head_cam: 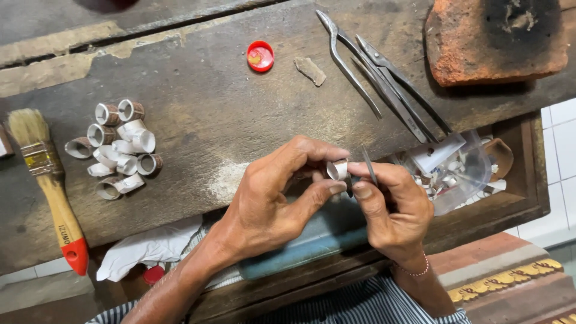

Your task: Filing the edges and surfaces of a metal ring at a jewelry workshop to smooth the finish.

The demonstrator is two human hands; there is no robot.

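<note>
**Ring pinched between both hands over the bench edge**

Ring (pixel 337 170), a short band of pale metal strip, sat between the two hands just above the near edge of the bench (pixel 228 114). Its open bore faced left and slightly toward the camera, so its short axis ran roughly from hand to hand. The left hand (pixel 273 195) closed on it from the left, thumb under and forefinger curled over the top. The right hand (pixel 393 210) met it from the right, fingertips touching the band's far rim; both hands were equally near, with fingers shut tight on it and no gap showing. The right hand also held a thin grey tool (pixel 369 165) upright between its fingers, just right of the ring; whether its tip touched the band I cannot tell.

Left of the ring, well apart, lay a heap of similar rings (pixel 117 147), white and dull, some rolled on edge. Farther left was a brush (pixel 51 180) with a wooden handle and red tip. Beyond the ring lay long steel pliers (pixel 384 78), a red cap (pixel 260 56) and a scorched brick (pixel 495 39). Right of the ring, a clear tub (pixel 462 174) held white scraps in a wooden drawer (pixel 525 180). Crumpled white cloth (pixel 150 246) lay below left. The bench was worn, dark, scuffed wood.
</note>
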